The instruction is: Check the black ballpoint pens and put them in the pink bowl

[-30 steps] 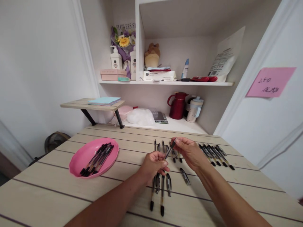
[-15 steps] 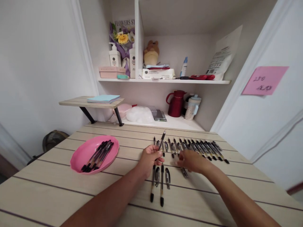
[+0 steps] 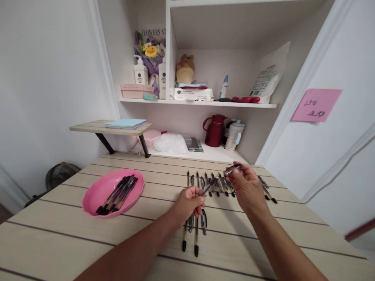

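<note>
My left hand [image 3: 189, 205] is closed around an uncapped pen [image 3: 210, 185], its tip pointing up and to the right. Between the thumb and fingers of my right hand [image 3: 247, 185] is a dark pen cap [image 3: 233, 170], just beyond the pen's tip and apart from it. Below my left hand lie two pens [image 3: 196, 238] with loose caps [image 3: 204, 222] beside them. A row of several pens and caps [image 3: 202, 182] stretches behind my hands, partly hidden by my right hand. At the left, a pink bowl [image 3: 88, 201] holds several capped pens [image 3: 118, 195].
A small raised stand [image 3: 84, 127] with blue paper [image 3: 125, 123] occupies the table's back left. Behind the table, a shelf [image 3: 205, 102] carries bottles, a plush toy and wipes. Beneath it are a red jug [image 3: 215, 130] and a speckled cup [image 3: 234, 135].
My right hand has risen from the table with a pen cap in its fingers. The pen in my left hand has tilted rightward towards the cap. The view has shifted slightly.
</note>
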`<state>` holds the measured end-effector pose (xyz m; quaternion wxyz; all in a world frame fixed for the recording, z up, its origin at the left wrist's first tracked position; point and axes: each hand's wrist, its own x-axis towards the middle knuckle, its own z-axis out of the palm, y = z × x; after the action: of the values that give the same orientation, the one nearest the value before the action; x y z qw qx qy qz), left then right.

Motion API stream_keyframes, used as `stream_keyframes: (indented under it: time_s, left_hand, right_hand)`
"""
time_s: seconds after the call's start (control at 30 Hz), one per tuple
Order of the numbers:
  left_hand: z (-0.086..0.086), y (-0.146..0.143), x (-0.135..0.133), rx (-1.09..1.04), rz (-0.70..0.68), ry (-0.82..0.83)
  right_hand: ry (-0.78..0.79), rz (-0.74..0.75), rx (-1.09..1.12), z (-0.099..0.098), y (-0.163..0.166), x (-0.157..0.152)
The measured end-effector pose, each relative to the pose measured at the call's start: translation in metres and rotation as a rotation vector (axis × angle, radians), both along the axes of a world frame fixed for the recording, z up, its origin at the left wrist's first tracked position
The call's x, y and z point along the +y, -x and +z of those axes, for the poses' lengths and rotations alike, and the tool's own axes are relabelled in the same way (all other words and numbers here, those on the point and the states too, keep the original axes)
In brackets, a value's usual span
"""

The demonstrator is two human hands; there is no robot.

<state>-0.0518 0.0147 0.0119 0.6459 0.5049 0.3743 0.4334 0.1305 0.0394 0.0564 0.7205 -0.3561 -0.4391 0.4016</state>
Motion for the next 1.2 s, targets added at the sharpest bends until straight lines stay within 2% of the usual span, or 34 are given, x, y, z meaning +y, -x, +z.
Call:
stream_keyframes:
  time_s: [0.23, 0.37, 0.53, 0.7, 0.97, 1.07, 1.2]
  left_hand:
    - [-0.003, -0.001, 0.001, 0.048, 0.014, -0.02]
    - [0.001, 0.002, 0.005, 0.037, 0.053, -0.03]
    - [0.01, 0.008, 0.011, -0.004, 0.177, -0.061]
    - [0.007, 0.012, 0.015, -0.043, 0.258, -0.101]
    - [0.006, 0.006, 0.014, 0.009, 0.355, -0.202]
    - [0.006, 0.005, 0.012, 0.031, 0.321, -0.215]
    - [0.009, 0.008, 0.011, 0.16, 0.194, -0.165]
  right_hand:
    - [-0.004, 0.011, -0.032, 0.0, 0.004, -0.004]
    - [0.029, 0.138, -0.141, 0.002, 0.012, 0.003]
    - [0.09, 0.296, -0.23, 0.007, 0.034, 0.019]
    - [0.079, 0.303, -0.218, 0.003, 0.049, 0.026]
    - [0.068, 0.309, -0.172, -0.008, 0.049, 0.023]
    - [0.09, 0.305, -0.177, -0.009, 0.05, 0.023]
    - [0.1, 0.34, -0.219, -0.006, 0.052, 0.021]
